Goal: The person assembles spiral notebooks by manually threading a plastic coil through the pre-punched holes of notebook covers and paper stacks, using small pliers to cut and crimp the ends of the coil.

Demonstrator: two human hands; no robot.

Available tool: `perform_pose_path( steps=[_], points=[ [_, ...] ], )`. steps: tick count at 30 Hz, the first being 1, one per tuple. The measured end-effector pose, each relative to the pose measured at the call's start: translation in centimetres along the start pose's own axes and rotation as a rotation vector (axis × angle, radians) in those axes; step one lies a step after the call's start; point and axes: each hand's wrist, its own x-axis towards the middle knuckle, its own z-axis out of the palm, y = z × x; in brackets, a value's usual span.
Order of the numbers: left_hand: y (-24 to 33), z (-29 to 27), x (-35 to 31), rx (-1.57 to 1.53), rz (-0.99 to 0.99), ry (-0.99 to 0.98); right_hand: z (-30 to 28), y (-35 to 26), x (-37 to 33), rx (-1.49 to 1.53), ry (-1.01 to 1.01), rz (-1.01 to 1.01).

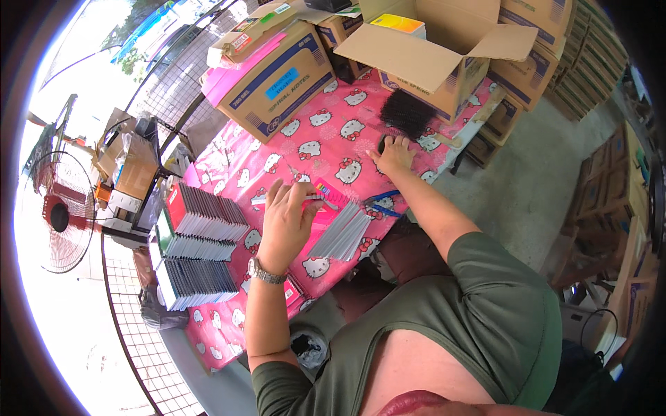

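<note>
Nearest the wearer, at about 8 o'clock, three fanned rows of spiral notebooks [201, 246] are laid out on the pink cartoon-cat tablecloth [326, 142], the top row capped by a red cover. Just right of them, the left hand [288, 218] is pressed flat on the cloth, fingers spread and nothing really gripped, though a small pack of coloured pens [322, 188] looks pinned under the fingertips. A wristwatch [266, 272] is worn on that arm. At 4 o'clock from the hand, a loose fan of grey sheets [341, 232] is spread out, with a blue pen [383, 201] lying just beyond it.

Further out, toward 1 o'clock, the right hand [393, 154] is stretched to the table's far edge, fingers curled loosely on the edge of a pile of black binding coils [407, 113]; whether one is actually pinched can't be made out.

Behind the coils, an open cardboard box [444, 52] is parked with flaps up, and a yellow-orange packet [397, 24] can be seen inside. At 11 o'clock a closed carton [277, 87] is set, pink paper [236, 69] draped over its top. More cartons [548, 48] are stacked at 2 o'clock. Off at 9 o'clock, a red floor fan [59, 215] is stood.
</note>
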Motion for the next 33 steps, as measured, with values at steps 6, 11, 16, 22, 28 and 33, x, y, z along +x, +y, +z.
perform_pose_path(
  steps=[6, 11, 16, 22, 28, 33],
  points=[
    [0.3, 1.4, -0.5, 0.31, -0.076, 0.051, -0.5, 0.7, 3.9, 0.445, -0.202, -0.073],
    [-1.4, 1.0, -1.8, 0.108, -0.117, 0.123, -17.2, -5.9, -2.7, 1.553, -1.2, -1.016],
    [-0.3, 1.7, -0.3, 0.039, -0.122, 0.114, -20.7, -5.5, -1.6, 0.749, -1.185, -1.133],
    [-0.3, 1.6, -0.3, -0.003, -0.12, 0.144, -21.7, -5.2, -1.8, 0.832, -1.121, -1.103],
    [-1.5, -0.2, -1.9, -0.222, -0.414, 0.168, -22.0, -6.5, -2.1, 0.791, -1.181, -1.152],
    [-3.0, 0.0, -2.2, -0.127, -0.273, 0.144, -20.4, -7.3, -1.4, 0.829, -1.023, -1.243]
  ],
)
